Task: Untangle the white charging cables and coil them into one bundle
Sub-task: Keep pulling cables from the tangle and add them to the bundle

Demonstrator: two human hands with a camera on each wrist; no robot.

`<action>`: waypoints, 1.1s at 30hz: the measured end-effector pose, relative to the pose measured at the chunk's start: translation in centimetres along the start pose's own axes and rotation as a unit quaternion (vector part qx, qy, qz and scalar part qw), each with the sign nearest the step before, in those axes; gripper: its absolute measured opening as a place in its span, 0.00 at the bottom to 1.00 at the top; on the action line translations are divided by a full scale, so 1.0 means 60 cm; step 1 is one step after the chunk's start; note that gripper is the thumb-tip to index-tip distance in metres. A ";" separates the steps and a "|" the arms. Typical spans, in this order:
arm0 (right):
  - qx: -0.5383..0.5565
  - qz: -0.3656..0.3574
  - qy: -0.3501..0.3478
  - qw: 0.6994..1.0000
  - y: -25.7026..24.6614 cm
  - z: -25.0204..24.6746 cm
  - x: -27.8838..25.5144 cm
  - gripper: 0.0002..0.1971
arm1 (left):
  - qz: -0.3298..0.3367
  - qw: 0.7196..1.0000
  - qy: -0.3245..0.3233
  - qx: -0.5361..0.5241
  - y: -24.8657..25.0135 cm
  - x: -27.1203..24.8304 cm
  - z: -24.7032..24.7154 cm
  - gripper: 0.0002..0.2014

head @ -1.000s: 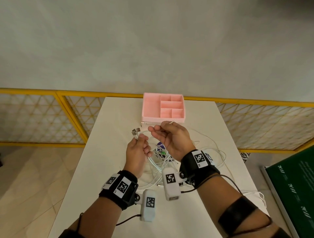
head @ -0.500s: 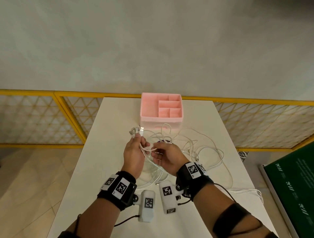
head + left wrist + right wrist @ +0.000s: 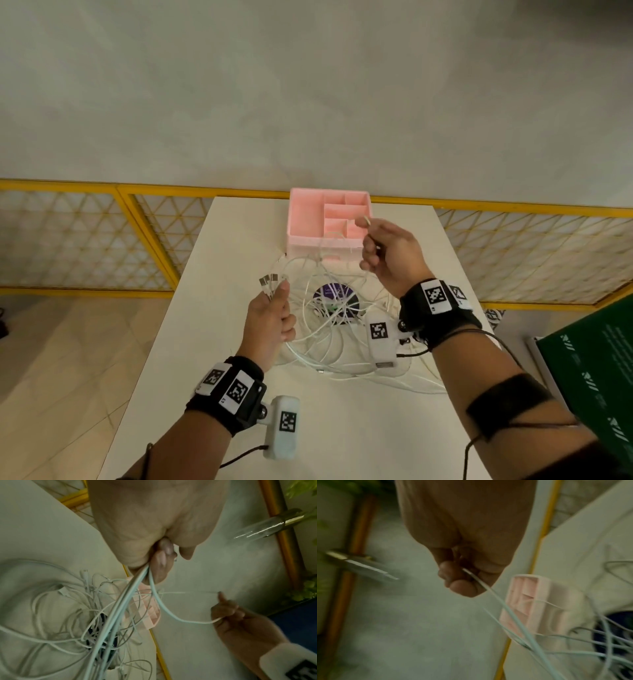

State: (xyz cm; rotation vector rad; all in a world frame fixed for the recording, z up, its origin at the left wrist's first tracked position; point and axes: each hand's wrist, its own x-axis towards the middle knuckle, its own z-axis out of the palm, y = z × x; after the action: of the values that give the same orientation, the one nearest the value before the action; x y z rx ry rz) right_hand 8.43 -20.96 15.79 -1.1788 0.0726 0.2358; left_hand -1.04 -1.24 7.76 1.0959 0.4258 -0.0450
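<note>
We see a long white table (image 3: pixel 212 342) running away from us toward a pale wall, with a yellow lattice railing (image 3: pixel 85 240) beyond its far end and on both sides. At the near right stands a dark green board (image 3: pixel 589 370). A pink organizer tray (image 3: pixel 308 219) with several compartments sits at the far end of the table, near the middle. Just in front of it, the white charging cables (image 3: pixel 325 329) lie in a loose tangle of loops on the table, spread across a small round purple object (image 3: pixel 334 294) that shows through the strands. Our left hand (image 3: pixel 270 322) is raised over the left side of the tangle, its fingers curled round several strands; their metal plug ends (image 3: pixel 269 281) stick out together past the thumb. Our right hand (image 3: pixel 390 253) is lifted higher, in front of the tray's right corner, pinching a single thin cable between thumb and forefinger, with a short end poking above the fingertips. In the left wrist view one strand (image 3: pixel 171 615) sags in a curve between the two hands. Both wrists wear black bands carrying white marker tags.
</note>
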 end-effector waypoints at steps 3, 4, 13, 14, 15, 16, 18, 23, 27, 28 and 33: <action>0.009 -0.050 -0.110 0.993 -0.021 0.032 -0.025 0.11 | 0.046 0.999 -0.001 0.011 0.008 0.001 0.009 0.20; 0.006 -0.050 -0.143 0.988 -0.017 0.036 -0.033 0.11 | 0.049 0.999 0.000 0.005 0.014 0.002 0.014 0.19; -0.233 0.063 -0.205 0.949 0.117 0.022 -0.081 0.05 | 0.086 0.993 -0.034 0.071 0.043 0.009 0.047 0.15; -0.226 0.077 -0.188 0.953 0.124 0.018 -0.080 0.05 | 0.095 0.992 -0.039 0.077 0.041 0.008 0.046 0.16; -0.212 0.090 -0.168 0.958 0.129 0.013 -0.077 0.07 | 0.104 0.990 -0.049 0.080 0.038 0.008 0.044 0.17; -0.192 0.107 -0.148 0.964 0.131 0.008 -0.073 0.10 | 0.109 0.988 -0.063 0.083 0.035 0.007 0.041 0.19; -0.113 0.151 -0.124 0.974 0.127 0.004 -0.061 0.15 | 0.102 0.985 -0.097 0.097 0.029 0.001 0.039 0.19; 0.126 0.155 -0.081 0.977 0.088 0.015 -0.015 0.19 | 0.055 0.974 -0.154 0.158 0.002 -0.015 0.036 0.10; 0.108 0.095 -0.027 0.989 0.030 0.028 0.023 0.15 | 0.018 0.978 -0.126 0.167 -0.024 -0.011 0.006 0.15; 0.090 0.085 -0.016 0.992 0.018 0.031 0.030 0.15 | 0.012 0.978 -0.125 0.168 -0.029 -0.011 -0.004 0.15; -0.011 0.018 -0.009 1.000 -0.017 0.044 0.040 0.14 | -0.009 0.975 -0.113 0.192 -0.042 -0.013 -0.026 0.09</action>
State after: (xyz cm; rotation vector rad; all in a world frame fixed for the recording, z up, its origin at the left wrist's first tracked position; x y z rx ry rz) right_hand 10.81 -18.54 17.32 -1.1981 0.0753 0.2804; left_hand -2.85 -1.19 5.29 1.4505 0.2247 -0.2752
